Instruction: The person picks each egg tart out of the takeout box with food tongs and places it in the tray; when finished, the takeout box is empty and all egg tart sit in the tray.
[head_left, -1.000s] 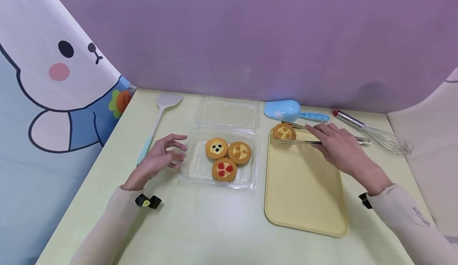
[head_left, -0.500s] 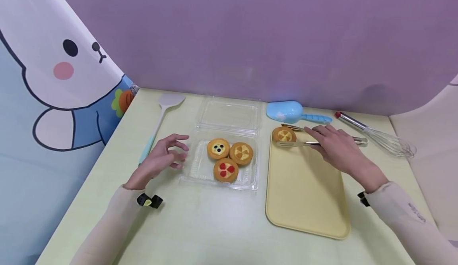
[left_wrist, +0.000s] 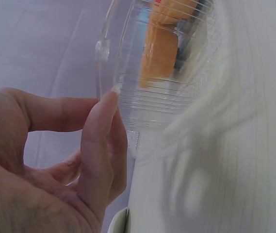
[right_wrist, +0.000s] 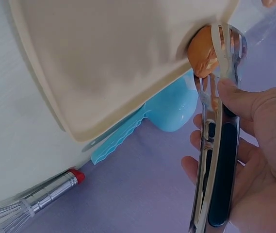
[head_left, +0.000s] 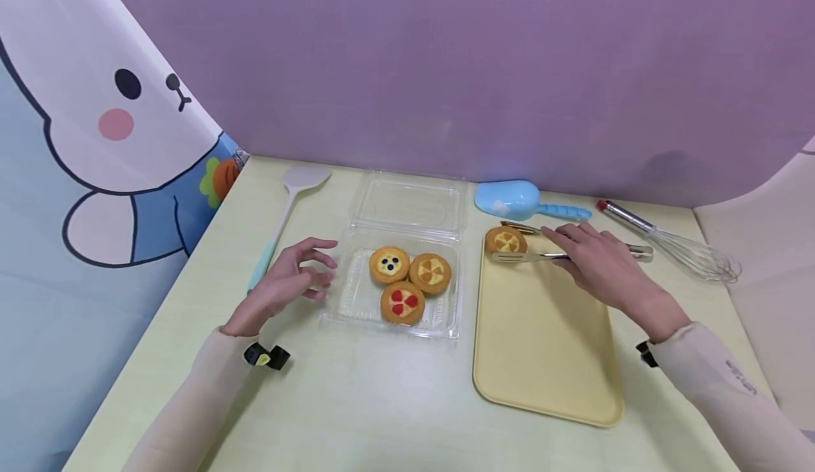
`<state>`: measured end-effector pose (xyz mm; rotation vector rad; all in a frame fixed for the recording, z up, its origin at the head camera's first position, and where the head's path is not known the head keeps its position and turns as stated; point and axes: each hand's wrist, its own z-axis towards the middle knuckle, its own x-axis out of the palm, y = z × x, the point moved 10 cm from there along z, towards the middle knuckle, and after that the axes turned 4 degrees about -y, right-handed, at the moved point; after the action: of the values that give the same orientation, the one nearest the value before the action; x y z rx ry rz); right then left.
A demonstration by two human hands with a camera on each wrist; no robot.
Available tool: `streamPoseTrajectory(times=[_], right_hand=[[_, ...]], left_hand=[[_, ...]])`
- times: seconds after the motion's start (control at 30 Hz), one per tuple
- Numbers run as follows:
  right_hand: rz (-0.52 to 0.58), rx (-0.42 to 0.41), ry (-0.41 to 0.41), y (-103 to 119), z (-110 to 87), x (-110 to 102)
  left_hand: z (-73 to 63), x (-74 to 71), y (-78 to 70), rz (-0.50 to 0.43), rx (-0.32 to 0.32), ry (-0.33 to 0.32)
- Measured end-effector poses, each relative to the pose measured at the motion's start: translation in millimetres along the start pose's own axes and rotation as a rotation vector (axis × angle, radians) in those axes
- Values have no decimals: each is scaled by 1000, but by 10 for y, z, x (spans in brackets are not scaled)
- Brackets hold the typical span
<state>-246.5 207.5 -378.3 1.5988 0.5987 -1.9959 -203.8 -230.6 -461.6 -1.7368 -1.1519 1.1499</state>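
My right hand [head_left: 598, 263] grips metal tongs [right_wrist: 219, 145] with dark handle grips. Between the tips of the tongs is a tart [head_left: 506, 241] with a wedge-patterned top, at the far left corner of a yellow tray [head_left: 544, 344]. My left hand [head_left: 289, 277] has loosely curled fingers and holds nothing, its fingertips close to the left rim of a clear plastic clamshell container [head_left: 347, 309]. Three tarts lie in this container: one with dark dots [head_left: 389, 265], one with a wedge pattern [head_left: 430, 274] and one with red pieces [head_left: 402, 303].
The container's lid [head_left: 407, 203] lies folded back. Behind the tray is a blue scoop [head_left: 509, 199], with a whisk [head_left: 675, 242] to its right. A spatula [head_left: 283, 217] lies left of the container. A purple backdrop [head_left: 407, 68] rises along the table's far edge.
The tart and tongs have lowered slightly at the tray's corner. The view has shifted a little; the left hand stays by the container.
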Motion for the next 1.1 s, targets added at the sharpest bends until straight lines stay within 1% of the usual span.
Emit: streamPoseTrajectory(times=[0.33,0.5,0.7,0.9,1.1], right_hand=[[19,33,18,-24,-19,-5],[24,21,-9,-8,-45,-48],[23,38,-25,21,-59,-124],[41,16,-58,169,-51,-278],[61,-40,-90,396,38,-429]], left_hand=[[-2,11,7,-5,-4,0],[-15,12,10,-8,-3,4],[-25,-3,10,-3,-2,1],[-13,-13,1,-6,2,3],[-7,-5,-3,-9,3,6]])
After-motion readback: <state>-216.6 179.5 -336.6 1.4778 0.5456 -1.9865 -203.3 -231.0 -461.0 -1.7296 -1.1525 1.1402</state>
